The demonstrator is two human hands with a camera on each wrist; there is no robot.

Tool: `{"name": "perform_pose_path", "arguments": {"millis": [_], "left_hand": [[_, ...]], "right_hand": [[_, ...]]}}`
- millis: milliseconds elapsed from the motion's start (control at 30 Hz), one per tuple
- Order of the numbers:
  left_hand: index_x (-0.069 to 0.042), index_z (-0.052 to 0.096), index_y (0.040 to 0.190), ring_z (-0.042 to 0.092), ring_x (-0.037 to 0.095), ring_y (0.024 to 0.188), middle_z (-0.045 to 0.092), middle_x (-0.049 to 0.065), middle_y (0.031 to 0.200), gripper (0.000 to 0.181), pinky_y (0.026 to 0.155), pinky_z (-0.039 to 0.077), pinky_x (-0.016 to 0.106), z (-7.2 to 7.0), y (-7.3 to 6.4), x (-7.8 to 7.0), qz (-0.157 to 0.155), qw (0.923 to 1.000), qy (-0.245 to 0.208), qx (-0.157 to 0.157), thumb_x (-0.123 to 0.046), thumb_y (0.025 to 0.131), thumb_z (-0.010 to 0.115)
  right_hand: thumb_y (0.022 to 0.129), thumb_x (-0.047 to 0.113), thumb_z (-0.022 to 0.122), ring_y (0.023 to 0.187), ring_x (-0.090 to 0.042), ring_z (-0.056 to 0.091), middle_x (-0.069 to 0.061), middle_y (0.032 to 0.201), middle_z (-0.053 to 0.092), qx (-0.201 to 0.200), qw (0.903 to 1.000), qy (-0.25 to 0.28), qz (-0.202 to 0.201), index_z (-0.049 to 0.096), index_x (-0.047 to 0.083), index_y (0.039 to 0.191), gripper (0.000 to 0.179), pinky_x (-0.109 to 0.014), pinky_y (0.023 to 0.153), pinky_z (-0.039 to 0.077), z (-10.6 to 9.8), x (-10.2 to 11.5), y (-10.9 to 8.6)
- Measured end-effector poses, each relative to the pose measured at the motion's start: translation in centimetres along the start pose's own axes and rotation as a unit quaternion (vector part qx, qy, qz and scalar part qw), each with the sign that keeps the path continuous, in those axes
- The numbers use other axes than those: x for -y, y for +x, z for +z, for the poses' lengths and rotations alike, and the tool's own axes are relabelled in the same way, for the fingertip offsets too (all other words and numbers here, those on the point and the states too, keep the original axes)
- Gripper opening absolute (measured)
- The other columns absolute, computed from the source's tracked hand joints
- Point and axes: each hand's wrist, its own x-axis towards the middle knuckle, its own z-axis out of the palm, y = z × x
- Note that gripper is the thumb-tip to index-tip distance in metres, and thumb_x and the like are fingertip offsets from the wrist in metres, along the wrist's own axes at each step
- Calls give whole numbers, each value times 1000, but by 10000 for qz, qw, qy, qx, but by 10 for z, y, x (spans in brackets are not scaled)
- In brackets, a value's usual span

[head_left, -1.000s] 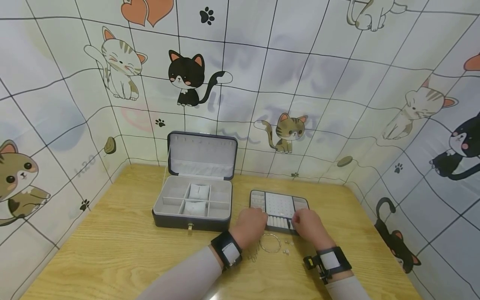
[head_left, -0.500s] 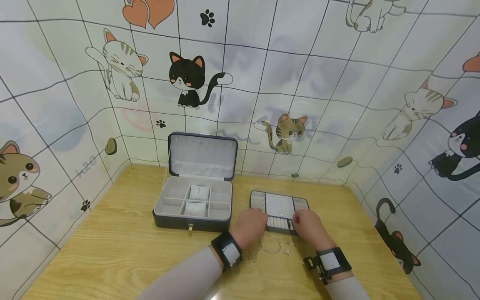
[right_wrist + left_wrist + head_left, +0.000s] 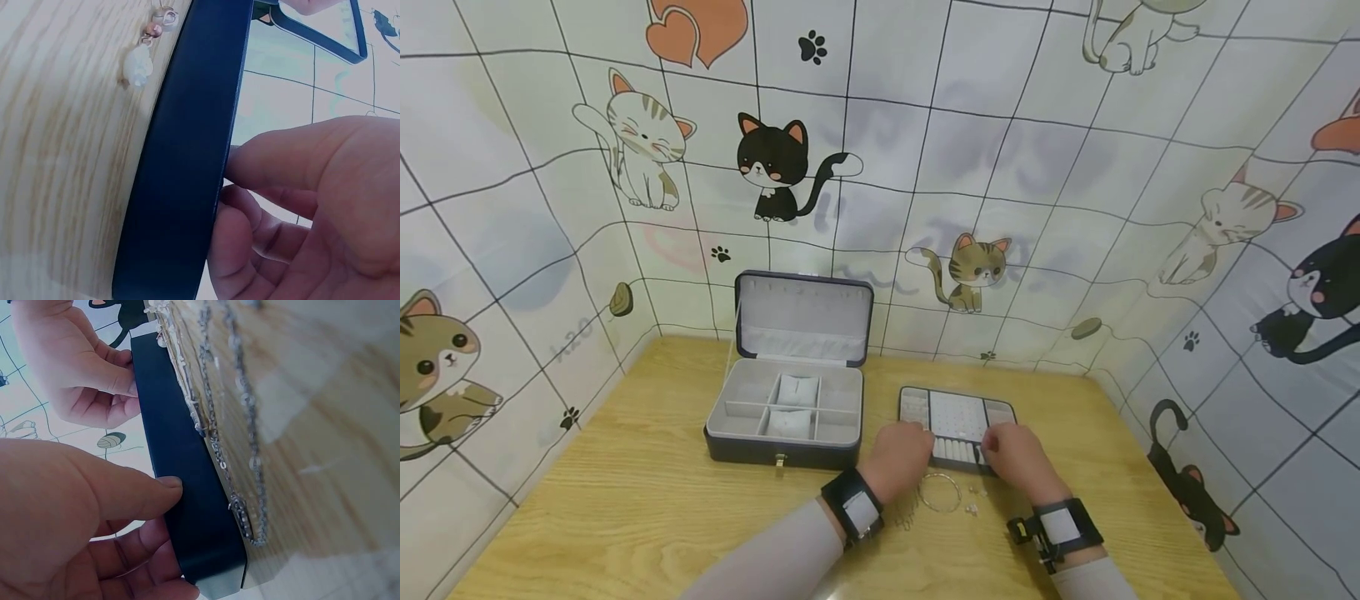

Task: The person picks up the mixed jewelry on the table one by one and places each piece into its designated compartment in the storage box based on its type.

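Note:
A flat dark jewelry tray (image 3: 998,410) with a pale lining lies between both hands, with white ring rolls (image 3: 953,450) along its front. My left hand (image 3: 898,458) grips the front left corner. In the left wrist view its thumb presses the dark outer wall (image 3: 187,481) and its fingers curl behind. At the front right, my right hand (image 3: 1021,457) has thumb and curled fingertips close together at the top edge of the dark wall (image 3: 181,137), beside a small black tab (image 3: 977,452). Silver chains (image 3: 251,425) lie along the tray's front, partly behind the left hand in the head view.
An open jewelry box (image 3: 782,451) stands to the left, its lid (image 3: 805,317) upright, with two white cushions (image 3: 797,390) inside. Before the tray lie a thin bangle (image 3: 960,492) and small earrings (image 3: 972,509), one with a pale pendant (image 3: 137,65). Cat-printed sheeting (image 3: 880,150) surrounds the wooden table (image 3: 617,467).
The head view has tilted up a little, so the scene sits slightly lower. Both hands keep their places at the tray.

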Motion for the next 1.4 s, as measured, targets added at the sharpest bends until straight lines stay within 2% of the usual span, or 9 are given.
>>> {"name": "perform_pose_path", "arguments": {"millis": [400, 667, 833, 1033, 1400], "left_hand": [[-19, 75, 94, 55, 10, 65, 64, -4, 75, 15, 49, 46, 28, 7, -1, 0, 5, 9998, 140, -106, -27, 102, 66], [-19, 74, 92, 55, 11, 65, 63, -3, 75, 13, 50, 46, 28, 6, -1, 0, 7, 9998, 139, -163, -26, 101, 67], [-19, 74, 93, 56, 12, 67, 64, -3, 76, 12, 52, 46, 29, 7, 1, 0, 3, 9999, 79, -134, -26, 101, 68], [-19, 74, 94, 55, 11, 68, 64, -3, 77, 14, 53, 48, 29, 8, 3, 1, -7, 10000, 67, -14, -27, 102, 66], [-19, 74, 97, 56, 12, 69, 64, -3, 79, 14, 54, 49, 29, 5, 4, 1, -7, 9999, 126, 90, -28, 103, 65]], "right_hand": [[86, 0, 78, 77, -16, 59, 0, 81, 69, -82, 9995, 61, -304, 71, 13, 79, 17, -37, 71, 53, -2, 0, 1], [84, 1, 80, 75, -12, 58, 4, 79, 68, 243, 9977, 350, -532, 70, 17, 72, 22, -33, 71, 53, -1, 2, 3], [80, 1, 80, 72, -8, 56, 10, 73, 65, 410, 9938, 437, -941, 69, 21, 68, 26, -28, 70, 51, -3, 2, 2], [79, 2, 83, 67, -9, 56, 12, 70, 65, 894, 9851, 684, -1301, 74, 18, 72, 19, -25, 62, 49, -9, 2, 0], [80, 0, 84, 68, -4, 56, 10, 73, 69, 1175, 9771, 404, -1730, 77, 16, 73, 18, -24, 65, 51, -15, 10, -8]]}}
